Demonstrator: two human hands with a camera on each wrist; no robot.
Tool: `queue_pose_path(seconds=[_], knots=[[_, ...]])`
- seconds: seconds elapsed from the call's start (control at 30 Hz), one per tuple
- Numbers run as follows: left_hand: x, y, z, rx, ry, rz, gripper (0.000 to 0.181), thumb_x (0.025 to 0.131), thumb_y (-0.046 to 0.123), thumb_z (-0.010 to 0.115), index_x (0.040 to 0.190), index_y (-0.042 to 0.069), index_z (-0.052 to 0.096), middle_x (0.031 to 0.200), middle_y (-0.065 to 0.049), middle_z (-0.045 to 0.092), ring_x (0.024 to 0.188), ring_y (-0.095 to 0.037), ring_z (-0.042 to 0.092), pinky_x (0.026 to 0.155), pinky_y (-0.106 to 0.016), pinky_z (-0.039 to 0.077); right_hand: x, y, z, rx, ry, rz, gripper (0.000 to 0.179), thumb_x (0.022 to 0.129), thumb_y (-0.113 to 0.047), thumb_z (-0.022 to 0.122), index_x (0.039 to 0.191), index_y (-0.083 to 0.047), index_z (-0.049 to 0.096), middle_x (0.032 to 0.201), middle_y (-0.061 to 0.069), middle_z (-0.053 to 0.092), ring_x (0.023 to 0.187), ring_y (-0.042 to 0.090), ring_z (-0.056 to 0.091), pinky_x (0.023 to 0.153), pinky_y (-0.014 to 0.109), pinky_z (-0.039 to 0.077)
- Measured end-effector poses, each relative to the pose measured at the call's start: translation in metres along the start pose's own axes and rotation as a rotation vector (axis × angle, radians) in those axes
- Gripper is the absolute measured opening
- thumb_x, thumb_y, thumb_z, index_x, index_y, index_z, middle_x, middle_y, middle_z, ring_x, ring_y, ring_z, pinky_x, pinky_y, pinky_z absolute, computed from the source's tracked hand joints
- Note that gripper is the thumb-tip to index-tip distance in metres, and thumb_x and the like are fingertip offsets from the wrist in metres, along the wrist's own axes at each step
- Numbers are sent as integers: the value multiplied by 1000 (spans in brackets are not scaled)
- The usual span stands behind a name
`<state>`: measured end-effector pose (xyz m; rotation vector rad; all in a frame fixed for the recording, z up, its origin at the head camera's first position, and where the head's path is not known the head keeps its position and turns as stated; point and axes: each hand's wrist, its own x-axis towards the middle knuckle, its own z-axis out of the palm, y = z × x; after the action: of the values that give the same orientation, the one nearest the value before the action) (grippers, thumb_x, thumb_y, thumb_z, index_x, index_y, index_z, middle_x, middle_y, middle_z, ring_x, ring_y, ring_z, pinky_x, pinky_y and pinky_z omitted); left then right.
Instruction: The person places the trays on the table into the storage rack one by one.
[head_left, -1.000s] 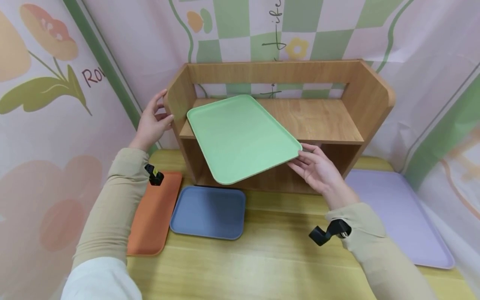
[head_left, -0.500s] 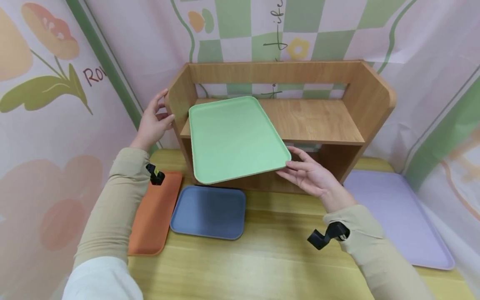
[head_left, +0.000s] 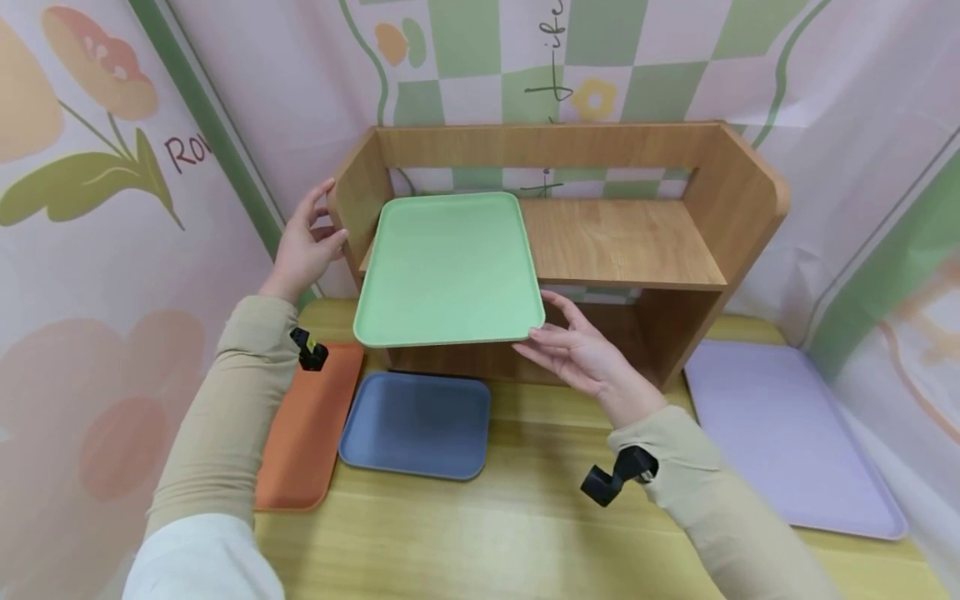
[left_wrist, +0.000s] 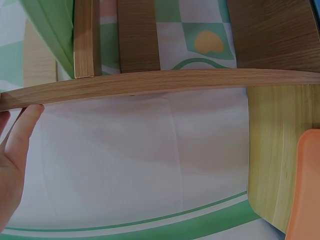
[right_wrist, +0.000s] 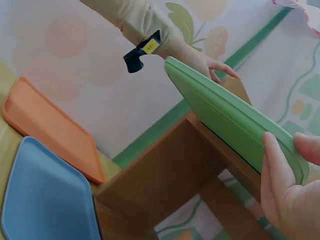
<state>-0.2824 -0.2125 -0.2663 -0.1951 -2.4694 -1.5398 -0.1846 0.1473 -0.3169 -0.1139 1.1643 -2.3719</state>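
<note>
In the head view, my right hand (head_left: 581,354) pinches the near right corner of a light green rectangular tray (head_left: 450,271). The right wrist view shows the thumb over the rim and fingers against the underside of the tray (right_wrist: 225,110). The tray's far part lies over the upper board of a wooden desktop shelf (head_left: 622,242), while its near edge juts out past the front. At the shelf's left side panel (left_wrist: 165,80), my left hand (head_left: 303,246) rests its fingertips on the outer face and edge.
An orange tray (head_left: 311,433) and a smaller blue tray (head_left: 416,425) lie on the wooden table (head_left: 510,533) before the shelf. To the right is a large lilac tray (head_left: 787,442). A printed curtain (head_left: 840,150) hangs behind and at both sides.
My right hand has moved left, swinging the green tray from a slant to nearly square with the shelf. The left hand has stayed on the side panel.
</note>
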Motion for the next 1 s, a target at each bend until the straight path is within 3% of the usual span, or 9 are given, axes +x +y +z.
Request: queue_pose_path(seconds=[0.1,0.2,0.47,0.8,1.0], knots=[[0,0,0,4,-1,3,71,94,4,53,147,42,26,141,-15,42,119,-32,53,89,-48,53,3,2,9,-12,35,9,67,93,13,43,143,-23,17,113,13,45,96,18,63,86,28,55],[0,0,-1,10,-2,5,71,94,4,53,147,42,25,140,-14,43,119,-31,53,87,-45,55,8,3,15,-29,54,12,64,95,13,36,143,-25,18,110,11,47,95,17,63,86,29,55],[0,0,-2,17,-1,3,71,94,4,54,147,42,26,140,-14,43,117,-30,54,82,-35,57,22,8,20,-49,99,-5,70,95,12,36,149,-27,15,107,9,41,87,14,59,87,29,55],[1,3,-3,10,-5,-20,71,94,4,53,146,44,25,142,-13,42,119,-30,52,89,-44,54,32,6,28,-76,152,-9,75,95,11,39,151,-30,12,100,6,34,84,13,53,89,30,54],[1,1,-3,10,-14,-19,72,94,4,53,147,43,25,142,-13,42,119,-30,53,88,-43,55,38,7,31,-78,176,-13,73,94,11,40,150,-30,15,95,6,35,85,14,50,93,32,52]])
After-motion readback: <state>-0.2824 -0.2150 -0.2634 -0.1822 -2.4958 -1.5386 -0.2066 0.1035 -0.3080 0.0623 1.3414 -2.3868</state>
